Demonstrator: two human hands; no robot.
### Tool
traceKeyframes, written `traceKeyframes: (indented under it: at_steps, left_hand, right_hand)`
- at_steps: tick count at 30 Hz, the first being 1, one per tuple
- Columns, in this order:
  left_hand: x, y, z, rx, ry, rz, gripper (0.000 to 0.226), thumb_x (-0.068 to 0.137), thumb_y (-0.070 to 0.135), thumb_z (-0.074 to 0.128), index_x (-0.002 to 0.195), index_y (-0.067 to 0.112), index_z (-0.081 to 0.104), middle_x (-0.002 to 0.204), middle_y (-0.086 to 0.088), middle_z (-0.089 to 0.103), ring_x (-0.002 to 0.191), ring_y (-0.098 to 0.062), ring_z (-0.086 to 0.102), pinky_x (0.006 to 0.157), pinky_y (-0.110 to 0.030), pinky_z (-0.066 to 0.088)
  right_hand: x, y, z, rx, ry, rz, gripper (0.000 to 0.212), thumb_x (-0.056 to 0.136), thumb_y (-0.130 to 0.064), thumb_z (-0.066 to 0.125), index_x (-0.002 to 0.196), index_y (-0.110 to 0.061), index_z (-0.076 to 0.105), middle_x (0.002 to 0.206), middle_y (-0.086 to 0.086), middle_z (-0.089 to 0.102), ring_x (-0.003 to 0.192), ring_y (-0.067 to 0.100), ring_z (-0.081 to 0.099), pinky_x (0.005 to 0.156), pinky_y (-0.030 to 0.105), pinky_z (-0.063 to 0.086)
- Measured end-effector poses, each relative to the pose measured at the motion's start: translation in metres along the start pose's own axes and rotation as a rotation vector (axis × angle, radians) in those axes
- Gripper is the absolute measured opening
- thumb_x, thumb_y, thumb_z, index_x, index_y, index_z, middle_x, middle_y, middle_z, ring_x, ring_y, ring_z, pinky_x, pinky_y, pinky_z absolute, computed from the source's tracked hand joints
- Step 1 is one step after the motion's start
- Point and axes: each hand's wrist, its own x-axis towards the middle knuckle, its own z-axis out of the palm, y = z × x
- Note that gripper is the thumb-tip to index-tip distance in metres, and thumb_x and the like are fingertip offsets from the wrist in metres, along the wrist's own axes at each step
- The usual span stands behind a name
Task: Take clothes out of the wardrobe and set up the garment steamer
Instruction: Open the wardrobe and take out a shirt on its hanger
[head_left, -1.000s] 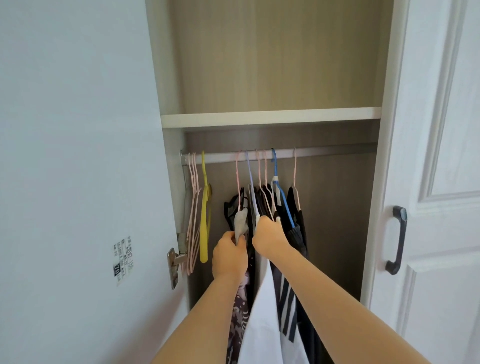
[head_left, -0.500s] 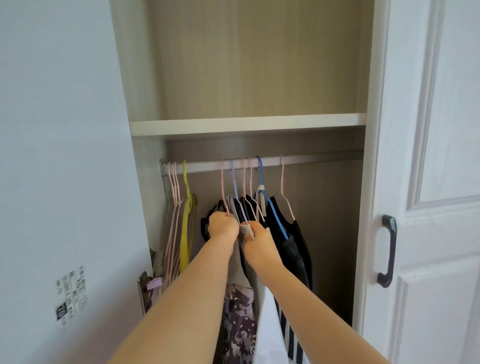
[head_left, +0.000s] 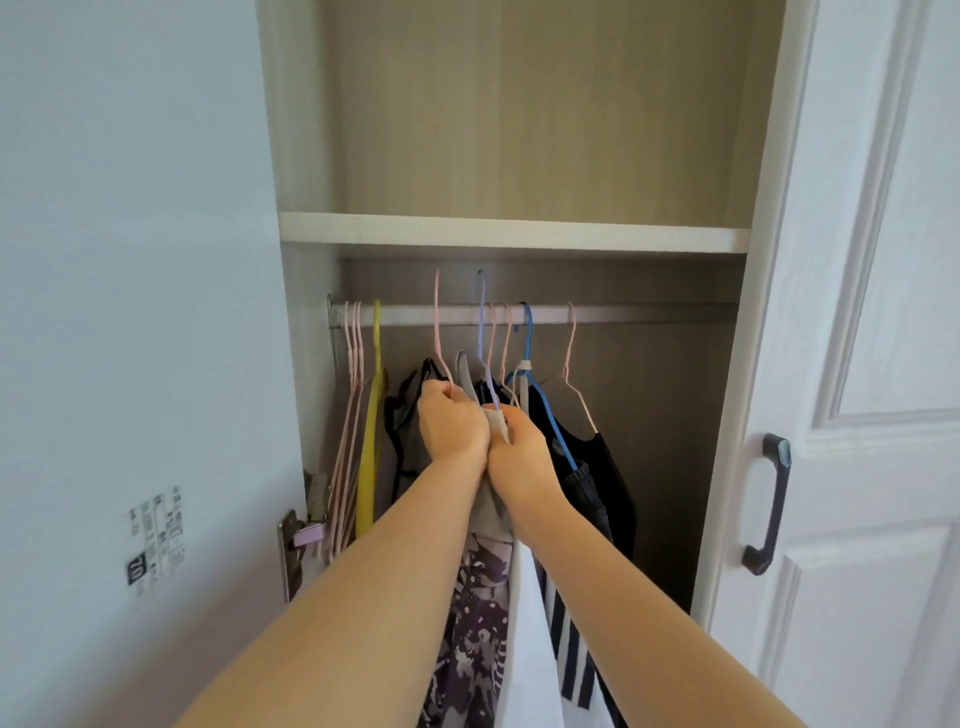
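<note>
Inside the open wardrobe, several garments hang from a metal rail (head_left: 649, 313). My left hand (head_left: 452, 421) is closed on a pink hanger (head_left: 439, 322) whose hook stands above the rail. My right hand (head_left: 522, 447) grips a purple hanger (head_left: 482, 322), also raised above the rail, together with the grey garment (head_left: 467, 374) between my hands. Below my arms hang a purple patterned garment (head_left: 478, 623) and a white one (head_left: 530, 649). A blue hanger (head_left: 540, 395) with dark clothes (head_left: 608, 478) stays on the rail to the right. No steamer is in view.
Several empty pink hangers (head_left: 349, 415) and a yellow hanger (head_left: 371, 441) hang at the rail's left end. A shelf (head_left: 514, 234) sits just above the rail. The open left door (head_left: 130, 312) and the right door with a dark handle (head_left: 769, 499) flank the opening.
Both hands rose from lower on the clothes to the hanger necks. The pink and purple hanger hooks have lifted above the rail.
</note>
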Motion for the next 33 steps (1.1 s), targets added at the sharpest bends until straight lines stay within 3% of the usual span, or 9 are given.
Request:
traceKeyframes:
  at_steps: [4, 8, 11, 13, 16, 18, 23, 28, 33]
  left_hand:
    - [-0.019, -0.005, -0.004, -0.052, 0.007, 0.0, 0.01, 0.097, 0.009, 0.04, 0.092, 0.012, 0.048, 0.101, -0.013, 0.058, 0.097, -0.032, 0.056, 0.086, -0.046, 0.048]
    - [-0.041, -0.013, -0.015, -0.114, -0.033, -0.068, 0.014, 0.095, 0.006, 0.04, 0.098, 0.006, 0.053, 0.084, 0.0, 0.052, 0.085, -0.023, 0.052, 0.072, -0.032, 0.04]
    - [-0.064, -0.011, -0.032, -0.169, -0.037, -0.092, 0.017, 0.097, 0.007, 0.04, 0.101, 0.005, 0.055, 0.092, 0.003, 0.059, 0.083, -0.017, 0.051, 0.071, -0.027, 0.039]
    - [-0.077, -0.011, -0.042, -0.19, -0.049, -0.129, 0.016, 0.098, 0.009, 0.04, 0.097, 0.008, 0.057, 0.096, 0.003, 0.065, 0.083, -0.017, 0.053, 0.078, -0.033, 0.045]
    - [-0.099, -0.009, -0.056, -0.225, -0.084, -0.209, 0.022, 0.098, 0.012, 0.041, 0.086, 0.017, 0.059, 0.101, 0.001, 0.068, 0.086, -0.019, 0.054, 0.083, -0.037, 0.046]
    - [-0.115, -0.005, -0.066, -0.265, -0.108, -0.273, 0.019, 0.098, 0.014, 0.044, 0.096, 0.013, 0.062, 0.096, 0.005, 0.068, 0.089, -0.019, 0.055, 0.085, -0.037, 0.046]
    - [-0.16, 0.01, -0.096, -0.332, -0.243, -0.368, 0.024, 0.081, 0.011, 0.068, 0.105, 0.015, 0.066, 0.102, -0.001, 0.059, 0.088, -0.018, 0.053, 0.066, -0.03, 0.044]
    - [-0.202, 0.02, -0.128, -0.35, -0.337, -0.428, 0.038, 0.077, 0.012, 0.07, 0.113, 0.023, 0.064, 0.114, -0.007, 0.061, 0.103, -0.029, 0.057, 0.09, -0.048, 0.05]
    - [-0.247, 0.029, -0.158, -0.317, -0.37, -0.424, 0.03, 0.079, 0.015, 0.071, 0.108, 0.017, 0.065, 0.113, -0.008, 0.06, 0.105, -0.028, 0.056, 0.094, -0.049, 0.048]
  right_hand:
    - [-0.018, 0.003, -0.006, -0.015, 0.006, -0.006, 0.025, 0.096, -0.013, 0.044, 0.111, -0.024, 0.06, 0.097, 0.008, 0.067, 0.091, 0.028, 0.065, 0.078, 0.046, 0.057]
    - [-0.043, 0.003, -0.02, -0.111, 0.011, -0.026, 0.025, 0.1, -0.017, 0.04, 0.116, -0.027, 0.056, 0.104, 0.007, 0.061, 0.087, 0.018, 0.059, 0.067, 0.027, 0.05]
    - [-0.063, -0.001, -0.03, -0.151, 0.002, -0.026, 0.025, 0.101, -0.018, 0.04, 0.12, -0.026, 0.054, 0.098, 0.004, 0.06, 0.076, 0.01, 0.053, 0.06, 0.017, 0.043]
    - [-0.078, -0.004, -0.034, -0.174, -0.004, -0.02, 0.024, 0.101, -0.018, 0.041, 0.119, -0.027, 0.054, 0.089, 0.002, 0.057, 0.065, 0.007, 0.047, 0.054, 0.015, 0.039]
    - [-0.103, -0.01, -0.041, -0.184, -0.006, -0.001, 0.024, 0.1, -0.019, 0.042, 0.118, -0.028, 0.056, 0.086, 0.005, 0.059, 0.063, 0.009, 0.047, 0.054, 0.02, 0.039]
    - [-0.121, -0.016, -0.045, -0.183, -0.009, 0.019, 0.024, 0.1, -0.02, 0.042, 0.119, -0.028, 0.055, 0.086, 0.006, 0.059, 0.065, 0.01, 0.048, 0.056, 0.022, 0.04]
    - [-0.169, -0.035, -0.056, -0.186, 0.008, 0.075, 0.024, 0.1, -0.023, 0.042, 0.121, -0.031, 0.052, 0.095, -0.002, 0.062, 0.076, 0.012, 0.054, 0.064, 0.024, 0.045]
    - [-0.222, -0.052, -0.07, -0.154, 0.036, 0.132, 0.027, 0.099, -0.017, 0.043, 0.119, -0.029, 0.056, 0.1, -0.003, 0.062, 0.09, 0.015, 0.058, 0.071, 0.026, 0.049]
    - [-0.275, -0.069, -0.084, -0.215, 0.067, 0.15, 0.028, 0.098, -0.015, 0.042, 0.115, -0.029, 0.058, 0.101, -0.003, 0.064, 0.096, 0.018, 0.06, 0.086, 0.036, 0.052]
